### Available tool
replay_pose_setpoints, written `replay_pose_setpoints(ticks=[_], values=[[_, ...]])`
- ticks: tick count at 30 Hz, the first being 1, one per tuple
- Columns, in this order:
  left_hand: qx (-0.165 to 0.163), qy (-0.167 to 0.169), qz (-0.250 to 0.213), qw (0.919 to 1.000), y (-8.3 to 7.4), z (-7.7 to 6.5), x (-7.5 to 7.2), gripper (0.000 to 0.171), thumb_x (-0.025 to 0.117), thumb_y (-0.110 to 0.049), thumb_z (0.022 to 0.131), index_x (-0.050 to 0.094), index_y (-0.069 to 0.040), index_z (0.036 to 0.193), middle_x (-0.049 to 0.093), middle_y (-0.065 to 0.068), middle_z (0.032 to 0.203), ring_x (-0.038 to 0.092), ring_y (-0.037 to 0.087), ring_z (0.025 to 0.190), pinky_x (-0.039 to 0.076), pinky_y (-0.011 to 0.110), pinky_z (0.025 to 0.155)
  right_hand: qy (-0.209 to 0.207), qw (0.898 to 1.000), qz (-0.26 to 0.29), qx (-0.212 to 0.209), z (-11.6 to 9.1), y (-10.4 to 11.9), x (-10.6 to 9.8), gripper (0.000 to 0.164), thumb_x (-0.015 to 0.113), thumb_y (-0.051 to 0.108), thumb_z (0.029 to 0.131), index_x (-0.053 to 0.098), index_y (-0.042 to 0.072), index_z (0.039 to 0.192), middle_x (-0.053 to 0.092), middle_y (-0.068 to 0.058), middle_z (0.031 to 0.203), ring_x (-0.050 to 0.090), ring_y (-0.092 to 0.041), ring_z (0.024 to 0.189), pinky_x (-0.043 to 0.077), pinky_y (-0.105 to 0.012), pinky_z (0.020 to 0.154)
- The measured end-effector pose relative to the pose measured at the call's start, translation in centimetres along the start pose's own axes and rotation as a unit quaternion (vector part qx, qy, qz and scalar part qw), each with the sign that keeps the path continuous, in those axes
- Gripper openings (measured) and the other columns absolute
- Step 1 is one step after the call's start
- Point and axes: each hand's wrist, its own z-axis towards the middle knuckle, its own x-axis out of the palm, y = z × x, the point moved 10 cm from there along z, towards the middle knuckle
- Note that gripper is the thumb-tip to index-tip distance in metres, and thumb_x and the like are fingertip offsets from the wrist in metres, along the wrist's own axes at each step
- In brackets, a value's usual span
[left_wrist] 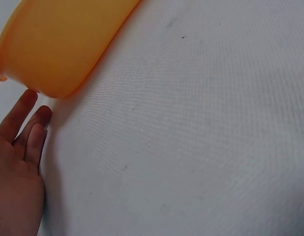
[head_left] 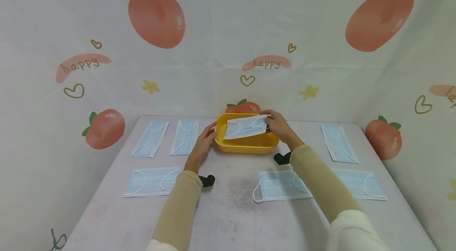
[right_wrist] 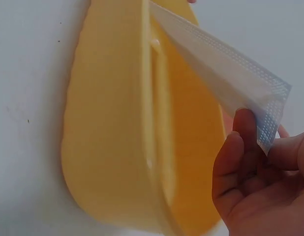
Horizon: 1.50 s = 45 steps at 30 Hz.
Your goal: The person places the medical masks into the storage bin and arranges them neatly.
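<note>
A yellow plastic tub (head_left: 246, 149) stands at the far middle of the table. My left hand (head_left: 203, 143) is at its left end. In the left wrist view, its fingers (left_wrist: 19, 115) are fairly straight, with fingertips right at the tub's wall. Over the tub's opening, my right hand (head_left: 281, 127) holds a light blue face mask (head_left: 242, 127) by its right end. The right wrist view shows thumb and fingers pinching one corner of that mask (right_wrist: 221, 64), which slants down towards the tub's inside.
Two masks lie at the back left, one of them a pleated mask (head_left: 185, 136), with another mask (head_left: 151, 181) nearer on the left. On the right are a mask (head_left: 338, 144) further back and two nearer ones, including a mask (head_left: 279, 185) partly behind my right sleeve. A patterned curtain (head_left: 213, 25) hangs behind.
</note>
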Motion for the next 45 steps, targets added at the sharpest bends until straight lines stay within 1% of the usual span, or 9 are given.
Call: replay_pose_setpoints(ticks=[11,19,26,28,31,35,37,39,45], values=[[0.001,-0.002,-0.003,1.0,-0.1,0.2,-0.1,0.045,0.048,-0.035,0.107,0.044,-0.036,0.152,0.047,0.01,0.157,0.043,0.031,0.147,0.028,0.053,0.127,0.018,1.0,0.016,-0.008,0.6,-0.3,1.9,0.038,0.038,0.014,0.11,0.045,0.008,0.147,0.059,-0.022,0.134,0.065,-0.026,0.097,0.061,-0.026,0.083],[0.001,-0.007,0.008,0.9999,-0.3,0.1,-0.3,0.045,0.049,-0.035,0.107,0.045,-0.037,0.152,0.048,0.01,0.156,0.044,0.031,0.146,0.03,0.053,0.126,0.028,1.0,-0.01,0.005,0.8,-0.7,2.9,0.038,0.039,0.015,0.11,0.046,0.01,0.147,0.057,-0.021,0.138,0.065,-0.027,0.1,0.061,-0.028,0.085],[-0.003,-0.011,0.009,0.9999,-0.2,0.0,-0.6,0.046,0.05,-0.038,0.106,0.045,-0.038,0.151,0.048,0.009,0.156,0.043,0.03,0.146,0.03,0.053,0.126,0.034,0.999,-0.037,-0.006,0.6,-0.3,3.5,0.041,0.043,0.017,0.109,0.043,0.007,0.15,0.058,-0.023,0.136,0.064,-0.026,0.097,0.06,-0.026,0.078],[-0.002,-0.01,0.011,0.9999,-0.2,-0.1,-0.6,0.046,0.049,-0.038,0.106,0.044,-0.037,0.152,0.047,0.009,0.156,0.043,0.031,0.146,0.03,0.053,0.126,0.034,0.998,-0.06,-0.004,0.4,-0.3,3.6,0.045,0.047,0.02,0.108,0.042,0.007,0.151,0.056,-0.023,0.136,0.062,-0.027,0.098,0.06,-0.028,0.083],[-0.001,-0.013,0.012,0.9998,-0.2,-0.2,-0.8,0.045,0.049,-0.038,0.106,0.045,-0.038,0.151,0.048,0.009,0.155,0.043,0.03,0.146,0.03,0.053,0.126,0.038,0.994,-0.101,0.007,0.2,-0.4,3.7,0.053,0.052,0.027,0.107,0.039,0.008,0.154,0.052,-0.023,0.141,0.058,-0.031,0.108,0.057,-0.037,0.098],[-0.006,-0.015,0.016,0.9997,0.0,-0.3,-1.0,0.045,0.049,-0.038,0.106,0.045,-0.04,0.151,0.047,0.008,0.156,0.043,0.03,0.146,0.029,0.052,0.127,0.044,0.987,-0.154,0.007,-0.2,-0.3,3.8,0.059,0.052,0.032,0.106,0.034,0.008,0.157,0.042,-0.024,0.155,0.049,-0.039,0.133,0.041,-0.053,0.119],[-0.008,-0.015,0.018,0.9997,0.0,-0.3,-1.0,0.045,0.048,-0.038,0.106,0.044,-0.041,0.151,0.046,0.007,0.157,0.041,0.03,0.147,0.028,0.053,0.127,0.046,0.984,-0.174,0.0,-0.4,-0.1,3.8,0.061,0.052,0.032,0.106,0.033,0.006,0.157,0.037,-0.023,0.16,0.042,-0.041,0.142,0.033,-0.056,0.123],[-0.008,-0.015,0.018,0.9997,0.1,-0.3,-1.0,0.045,0.048,-0.039,0.106,0.044,-0.04,0.151,0.045,0.008,0.158,0.041,0.031,0.148,0.028,0.053,0.127,0.05,0.98,-0.192,-0.007,-0.5,0.1,3.9,0.063,0.052,0.033,0.105,0.032,0.004,0.158,0.035,-0.022,0.163,0.038,-0.041,0.146,0.03,-0.057,0.125],[-0.011,-0.008,0.011,0.9999,0.4,0.0,-0.3,0.046,0.049,-0.042,0.106,0.043,-0.042,0.152,0.044,0.007,0.159,0.04,0.03,0.149,0.029,0.054,0.127,0.043,0.965,-0.254,-0.049,-1.4,0.5,3.7,0.064,0.052,0.034,0.106,0.032,0.001,0.157,0.035,-0.024,0.162,0.036,-0.042,0.149,0.028,-0.059,0.125]])
